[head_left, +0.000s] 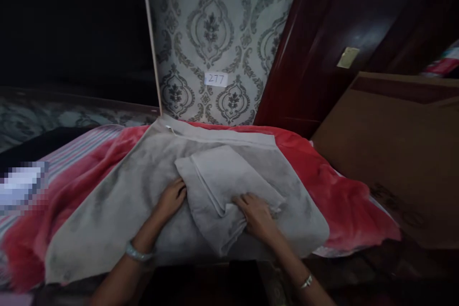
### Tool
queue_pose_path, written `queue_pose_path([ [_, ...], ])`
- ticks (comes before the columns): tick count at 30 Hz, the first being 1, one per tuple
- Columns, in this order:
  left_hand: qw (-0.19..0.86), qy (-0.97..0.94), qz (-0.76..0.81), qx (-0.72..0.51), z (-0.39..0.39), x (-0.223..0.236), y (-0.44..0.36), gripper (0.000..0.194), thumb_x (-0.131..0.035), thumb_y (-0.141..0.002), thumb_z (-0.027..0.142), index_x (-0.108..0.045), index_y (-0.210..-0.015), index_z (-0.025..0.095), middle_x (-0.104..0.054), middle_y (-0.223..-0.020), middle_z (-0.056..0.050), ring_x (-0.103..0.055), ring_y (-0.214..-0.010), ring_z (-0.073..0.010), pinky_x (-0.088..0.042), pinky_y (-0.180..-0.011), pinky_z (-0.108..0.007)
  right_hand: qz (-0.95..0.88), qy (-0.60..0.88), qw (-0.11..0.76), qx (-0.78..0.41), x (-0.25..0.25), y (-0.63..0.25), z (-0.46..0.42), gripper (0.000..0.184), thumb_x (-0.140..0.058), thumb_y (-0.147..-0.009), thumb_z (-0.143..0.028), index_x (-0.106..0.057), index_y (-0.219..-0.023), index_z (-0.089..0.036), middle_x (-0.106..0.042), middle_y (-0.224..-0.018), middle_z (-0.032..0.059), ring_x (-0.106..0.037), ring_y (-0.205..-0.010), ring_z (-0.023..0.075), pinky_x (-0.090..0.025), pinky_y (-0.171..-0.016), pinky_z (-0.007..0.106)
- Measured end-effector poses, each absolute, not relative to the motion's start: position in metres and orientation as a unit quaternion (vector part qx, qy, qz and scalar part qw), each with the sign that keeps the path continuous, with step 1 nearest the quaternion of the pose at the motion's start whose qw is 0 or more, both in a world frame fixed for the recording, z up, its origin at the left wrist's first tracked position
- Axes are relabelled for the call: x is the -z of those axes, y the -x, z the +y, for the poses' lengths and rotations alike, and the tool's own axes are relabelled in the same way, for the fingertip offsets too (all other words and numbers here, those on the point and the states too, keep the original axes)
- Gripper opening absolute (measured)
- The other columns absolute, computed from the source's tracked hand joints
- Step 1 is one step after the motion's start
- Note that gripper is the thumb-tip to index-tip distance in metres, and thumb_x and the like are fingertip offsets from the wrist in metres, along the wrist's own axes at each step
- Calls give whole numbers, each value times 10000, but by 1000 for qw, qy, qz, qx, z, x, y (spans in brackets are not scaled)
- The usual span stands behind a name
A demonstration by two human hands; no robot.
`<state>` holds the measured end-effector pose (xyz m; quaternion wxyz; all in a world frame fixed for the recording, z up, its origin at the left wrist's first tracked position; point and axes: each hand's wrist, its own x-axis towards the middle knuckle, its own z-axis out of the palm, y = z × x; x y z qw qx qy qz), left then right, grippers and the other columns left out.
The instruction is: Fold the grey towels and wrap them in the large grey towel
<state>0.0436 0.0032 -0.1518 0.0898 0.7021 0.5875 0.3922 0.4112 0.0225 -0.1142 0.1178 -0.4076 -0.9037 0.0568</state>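
Note:
A small grey towel (pixel 222 177), folded into a layered packet, lies on top of a large grey towel (pixel 118 201) spread flat. My left hand (pixel 171 198) rests at the packet's left edge, fingers curled against the cloth. On the packet's near right part lies my right hand (pixel 256 213), fingers stretched flat and pressing down. Each wrist wears a bracelet.
The towels lie over a red fleece blanket (pixel 344 201) on a bed with a striped sheet (pixel 71 148). A brown cardboard box (pixel 394 153) stands at the right. Patterned wallpaper with a paper tag reading 277 (pixel 216 79) and a dark wooden door (pixel 322 48) are behind.

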Motion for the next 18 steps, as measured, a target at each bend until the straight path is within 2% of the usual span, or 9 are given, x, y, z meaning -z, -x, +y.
queue_pose_path([
  [5, 93, -709, 578, -394, 2, 152, -48, 375, -512, -975, 198, -877, -1054, 223, -862, -1239, -137, -789, -1270, -329, -651, -1152, -532, -890, 410, 137, -146, 132, -428, 14, 765, -733, -785, -121, -713, -1546, -199, -742, -1437, 166, -668, -1368, 375, -509, -1256, 560],
  [7, 98, -706, 580, -394, 1, 152, -49, 371, -512, -993, 199, -876, -1056, 222, -858, -1250, -134, -780, -1264, -324, -640, -1160, -535, -886, 386, 162, -197, 132, -444, 17, 723, -767, -820, -197, -709, -1541, -216, -738, -1470, 157, -656, -1408, 373, -478, -1295, 578],
  [10, 106, -701, 590, -387, -2, 149, -52, 356, -512, -1048, 265, -864, -1028, 213, -848, -1286, -137, -775, -1252, -318, -632, -1160, -519, -873, 367, 197, -254, 128, -456, 20, 506, -703, -990, -339, -735, -1485, -238, -754, -1462, 151, -678, -1403, 356, -533, -1235, 543],
  [13, 111, -687, 607, -383, -5, 147, -55, 353, -542, -1075, 367, -841, -984, 202, -841, -1302, -152, -777, -1238, -331, -630, -1153, -518, -864, 413, 190, -217, 121, -441, 13, 473, -670, -1067, -424, -731, -1496, -234, -764, -1427, 164, -687, -1379, 371, -543, -1200, 539],
  [15, 111, -681, 615, -382, -6, 146, -56, 356, -572, -1072, 423, -832, -980, 199, -835, -1328, -158, -773, -1250, -344, -626, -1158, -527, -867, 445, 152, -164, 115, -421, 6, 535, -755, -1026, -439, -724, -1518, -232, -765, -1378, 176, -685, -1344, 397, -544, -1171, 548],
  [18, 109, -673, 626, -379, -5, 146, -57, 369, -642, -1041, 502, -838, -998, 193, -824, -1374, -167, -757, -1298, -370, -616, -1177, -543, -879, 440, 116, -139, 113, -393, 1, 491, -826, -904, -274, -781, -1393, -253, -764, -1324, 160, -693, -1286, 381, -564, -1089, 484],
])
